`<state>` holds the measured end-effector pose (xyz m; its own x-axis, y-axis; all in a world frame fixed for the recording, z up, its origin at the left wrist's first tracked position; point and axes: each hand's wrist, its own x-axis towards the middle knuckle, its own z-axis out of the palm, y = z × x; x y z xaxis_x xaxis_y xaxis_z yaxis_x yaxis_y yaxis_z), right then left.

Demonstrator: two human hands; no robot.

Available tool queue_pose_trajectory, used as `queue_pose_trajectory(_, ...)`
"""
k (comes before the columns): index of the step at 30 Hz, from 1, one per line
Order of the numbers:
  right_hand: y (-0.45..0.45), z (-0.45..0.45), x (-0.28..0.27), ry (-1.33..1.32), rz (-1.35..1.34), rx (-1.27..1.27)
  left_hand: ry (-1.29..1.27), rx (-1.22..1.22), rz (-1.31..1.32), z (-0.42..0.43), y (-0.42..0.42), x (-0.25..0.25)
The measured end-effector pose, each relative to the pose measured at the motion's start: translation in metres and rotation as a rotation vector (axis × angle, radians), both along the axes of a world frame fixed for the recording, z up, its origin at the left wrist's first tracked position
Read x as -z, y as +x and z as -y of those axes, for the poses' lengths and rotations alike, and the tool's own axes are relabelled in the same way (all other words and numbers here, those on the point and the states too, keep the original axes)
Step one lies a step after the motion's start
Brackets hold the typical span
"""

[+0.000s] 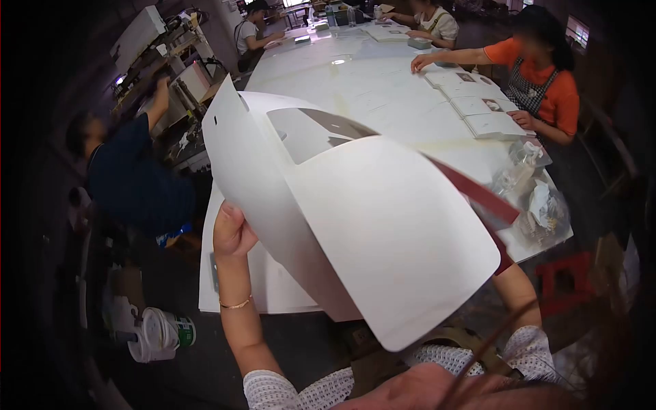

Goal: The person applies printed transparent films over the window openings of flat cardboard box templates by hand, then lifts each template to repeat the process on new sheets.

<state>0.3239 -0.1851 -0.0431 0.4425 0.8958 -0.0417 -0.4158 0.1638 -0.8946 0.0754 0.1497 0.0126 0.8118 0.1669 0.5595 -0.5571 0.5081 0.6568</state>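
Observation:
Large white sheets with rounded corners, joined like an open book or folder, are raised over the near end of the white table. My left hand grips their left part from below, its fingers partly behind the sheet. An opening near the top shows a grey printed surface. Dark red panels stick out on the right side. My right forearm reaches up behind the sheets at the lower right, and they hide my right hand.
The long white table stretches away. At its right edge a person in orange touches open booklets; clear plastic bags lie nearer. A person in dark clothes stands left by cluttered shelves. More people sit farther back. A white bucket and red stool are below.

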Motion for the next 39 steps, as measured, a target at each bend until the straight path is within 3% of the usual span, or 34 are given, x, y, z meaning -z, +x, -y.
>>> queue_pose_trajectory(1, -0.004, 0.003, 0.001, 0.290, -0.024, 0.052, 0.038, -0.031, -0.065, -0.006, -0.005, 0.003)
queue_pose_trajectory(2, 0.034, 0.003, 0.014, 0.204, -0.586, -0.529, 0.070, -0.062, -0.134, -0.012, -0.011, 0.008)
queue_pose_trajectory(4, 0.043, 0.032, 0.019, -0.166, 0.333, 0.298, 0.087, -0.108, -0.212, -0.030, -0.026, 0.023)
queue_pose_trajectory(5, 0.055, 0.049, 0.019, -0.124, 0.067, 0.251, 0.124, -0.141, -0.278, -0.038, -0.034, 0.033)
queue_pose_trajectory(7, 0.059, 0.064, 0.013, -0.051, 0.020, 0.245, 0.062, -0.271, -0.505, -0.053, -0.042, 0.052)
queue_pose_trajectory(9, 0.059, 0.075, 0.006, -0.301, 0.294, 0.332, 0.132, -0.502, -0.815, -0.034, -0.030, 0.054)
queue_pose_trajectory(14, 0.073, 0.065, 0.046, -0.399, 0.307, 0.358, 0.291, -0.483, -1.058, -0.036, -0.037, 0.105)
queue_pose_trajectory(18, 0.074, 0.056, 0.059, -0.377, 0.222, 0.394, 0.364, -0.601, -1.110, -0.025, -0.036, 0.110)
queue_pose_trajectory(20, 0.072, 0.051, 0.061, -0.390, 0.226, 0.392, 0.186, -0.719, -1.039, -0.018, -0.033, 0.112)
queue_pose_trajectory(24, 0.067, 0.043, 0.063, -0.453, 0.403, 0.416, 0.200, -0.706, -1.043, -0.027, -0.036, 0.123)
queue_pose_trajectory(26, 0.067, 0.041, 0.068, -0.487, 0.462, 0.425, 0.404, -0.711, -1.088, -0.035, -0.037, 0.136)
queue_pose_trajectory(29, 0.065, 0.043, 0.078, -0.483, 0.415, 0.458, 0.477, -0.711, -1.149, -0.036, -0.037, 0.142)
queue_pose_trajectory(39, 0.054, 0.036, 0.084, -0.538, 0.466, 0.553, 0.522, -0.916, -1.194, -0.033, -0.032, 0.150)
